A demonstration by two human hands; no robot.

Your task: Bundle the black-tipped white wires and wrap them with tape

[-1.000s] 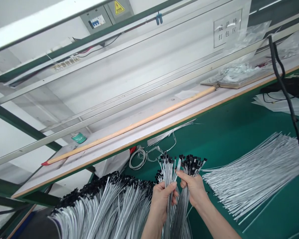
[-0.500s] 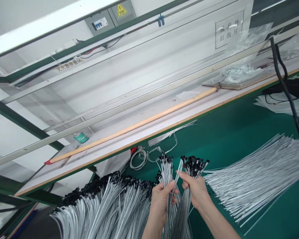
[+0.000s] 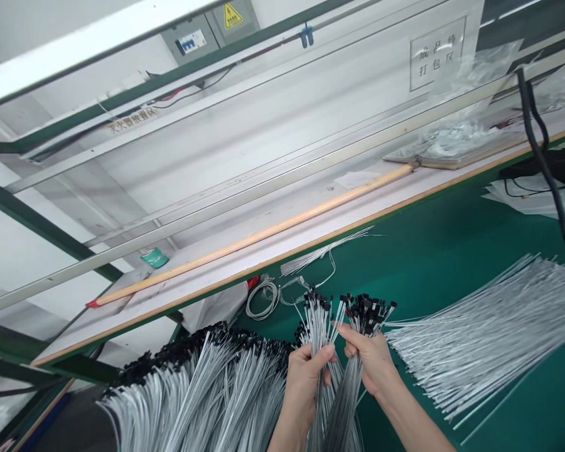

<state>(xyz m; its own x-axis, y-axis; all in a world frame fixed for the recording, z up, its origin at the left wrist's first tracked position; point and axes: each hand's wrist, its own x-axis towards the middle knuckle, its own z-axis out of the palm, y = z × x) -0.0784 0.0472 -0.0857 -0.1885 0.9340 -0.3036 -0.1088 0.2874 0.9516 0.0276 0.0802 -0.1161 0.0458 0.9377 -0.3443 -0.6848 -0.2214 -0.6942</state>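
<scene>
My left hand [image 3: 308, 376] is closed around a bundle of thin grey cables [image 3: 318, 329] with small black connectors at their upper ends. Just right of it, my right hand [image 3: 370, 358] grips a second bundle of grey cables [image 3: 349, 402], whose black connectors [image 3: 367, 311] fan out above the fingers. A few strands stand between the two hands, near the right thumb and forefinger. Both bundles hang downward out of the frame. To the left lies a large heap of similar cables [image 3: 235, 389] with black ends.
A spread of grey wires [image 3: 489, 333] lies on the green table [image 3: 433, 251] at right. Toward the shelf edge are a thin wire bundle [image 3: 329, 251] and a coiled white cord [image 3: 263, 300]. A long wooden pole [image 3: 263, 235] rests on the shelf. A black cable [image 3: 546, 176] hangs at right.
The connector ends in my left hand have spread out and shifted slightly right, toward the right hand's bundle. My right hand has barely moved.
</scene>
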